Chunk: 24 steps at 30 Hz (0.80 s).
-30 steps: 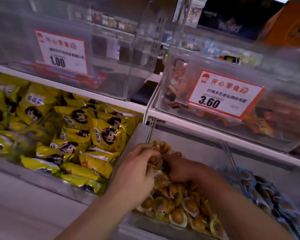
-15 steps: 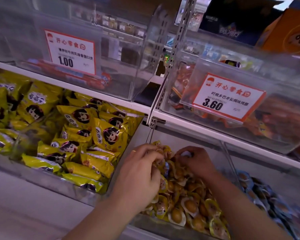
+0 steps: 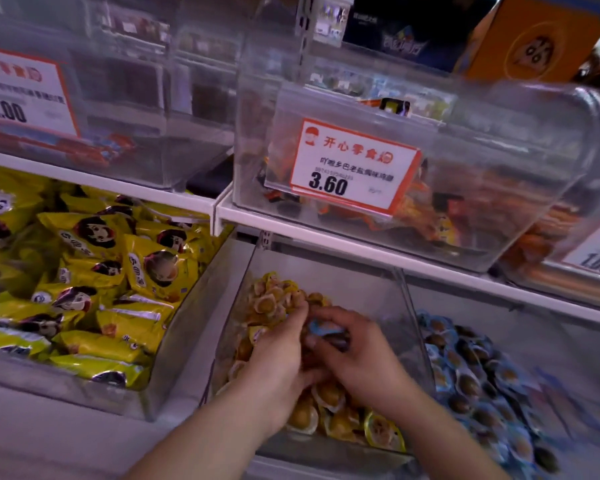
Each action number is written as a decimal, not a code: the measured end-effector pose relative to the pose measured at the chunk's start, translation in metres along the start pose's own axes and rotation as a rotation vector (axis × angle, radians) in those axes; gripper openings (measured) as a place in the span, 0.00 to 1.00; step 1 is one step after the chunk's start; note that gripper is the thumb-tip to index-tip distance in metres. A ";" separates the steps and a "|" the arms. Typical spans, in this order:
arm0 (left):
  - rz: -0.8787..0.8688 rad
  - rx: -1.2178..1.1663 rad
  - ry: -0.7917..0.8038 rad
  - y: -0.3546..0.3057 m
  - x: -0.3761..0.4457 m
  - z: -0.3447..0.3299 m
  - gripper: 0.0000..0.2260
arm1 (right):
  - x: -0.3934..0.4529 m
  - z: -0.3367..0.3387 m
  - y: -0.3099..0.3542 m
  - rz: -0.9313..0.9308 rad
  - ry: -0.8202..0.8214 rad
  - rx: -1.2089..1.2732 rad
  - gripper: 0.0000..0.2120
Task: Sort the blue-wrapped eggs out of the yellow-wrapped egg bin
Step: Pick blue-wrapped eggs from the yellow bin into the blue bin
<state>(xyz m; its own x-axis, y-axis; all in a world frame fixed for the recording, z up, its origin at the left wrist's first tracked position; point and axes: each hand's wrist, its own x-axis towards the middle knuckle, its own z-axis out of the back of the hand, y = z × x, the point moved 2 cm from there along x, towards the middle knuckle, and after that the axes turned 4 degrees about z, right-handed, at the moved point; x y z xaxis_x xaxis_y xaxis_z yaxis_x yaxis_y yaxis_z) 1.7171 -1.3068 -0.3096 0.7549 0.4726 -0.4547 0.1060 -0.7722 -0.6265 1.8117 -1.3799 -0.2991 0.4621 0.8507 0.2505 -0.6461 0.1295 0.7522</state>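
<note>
Blue-wrapped egg (image 3: pixel 323 329) now shows, pinched in right hand (image 3: pixel 357 355) fingers; left hand (image 3: pixel 278 351) fingers curl into yellow-wrapped eggs (image 3: pixel 329 396).

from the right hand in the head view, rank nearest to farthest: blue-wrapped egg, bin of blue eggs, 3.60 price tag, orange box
1. blue-wrapped egg, at the right hand's fingertips
2. bin of blue eggs, to its right
3. 3.60 price tag, on the shelf above
4. orange box, top right

A snack shop. Above the fingers (image 3: pixel 293 315) hang price tags (image 3: pixel 354 168) on clear bins (image 3: pixel 499 188). Left of them lie yellow snack packets (image 3: pixel 94 271).
</note>
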 end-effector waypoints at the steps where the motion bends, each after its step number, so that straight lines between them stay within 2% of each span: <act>1: 0.003 -0.047 0.001 -0.003 0.003 0.003 0.15 | -0.004 -0.001 0.001 0.025 0.072 -0.006 0.22; 4: -0.041 -0.038 -0.018 -0.004 0.011 0.006 0.11 | -0.013 -0.004 0.003 0.006 0.206 0.249 0.35; 5: -0.074 0.007 -0.063 -0.004 0.013 0.007 0.09 | -0.012 -0.002 0.002 -0.034 0.176 0.380 0.36; 7: -0.181 0.146 -0.161 -0.008 0.013 0.011 0.08 | -0.009 0.007 0.000 -0.112 0.017 0.534 0.30; 9: -0.347 0.286 -0.175 -0.022 0.006 0.015 0.11 | -0.002 0.020 -0.006 -0.122 -0.130 0.304 0.22; 10: -0.447 0.361 -0.166 -0.030 0.001 0.019 0.12 | 0.003 0.024 -0.008 -0.120 -0.106 0.141 0.20; 11: -0.548 0.448 -0.152 -0.039 -0.005 0.022 0.11 | 0.007 0.024 -0.011 -0.130 0.002 0.026 0.18; 13: -0.698 0.585 -0.104 -0.053 -0.020 0.028 0.08 | 0.016 0.012 -0.020 -0.161 0.348 -0.144 0.14; 14: -0.740 0.605 -0.095 -0.057 -0.025 0.032 0.07 | 0.021 0.003 -0.026 -0.150 0.494 -0.251 0.15; 16: -0.775 0.609 -0.110 -0.062 -0.029 0.039 0.09 | 0.033 -0.014 -0.034 -0.085 0.627 -0.461 0.19; 18: -0.785 0.619 -0.127 -0.066 -0.033 0.044 0.09 | 0.047 -0.026 -0.044 -0.060 0.633 -0.659 0.22; 20: -0.804 0.650 -0.146 -0.069 -0.035 0.050 0.07 | 0.061 -0.026 -0.056 -0.142 0.578 -0.844 0.26; 22: -0.809 0.648 -0.164 -0.071 -0.036 0.056 0.09 | 0.073 -0.020 -0.065 -0.234 0.476 -0.906 0.29; 24: -0.791 0.648 -0.160 -0.072 -0.036 0.059 0.09 | 0.077 -0.019 -0.069 -0.258 0.440 -0.877 0.28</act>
<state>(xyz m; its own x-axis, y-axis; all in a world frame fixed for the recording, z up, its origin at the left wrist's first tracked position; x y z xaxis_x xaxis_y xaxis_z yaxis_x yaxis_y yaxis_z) 1.6439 -1.2429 -0.2858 0.5211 0.8330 0.1861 0.1294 0.1384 -0.9819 1.8806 -1.3139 -0.3433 0.5000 0.8331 -0.2366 -0.8581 0.5134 -0.0059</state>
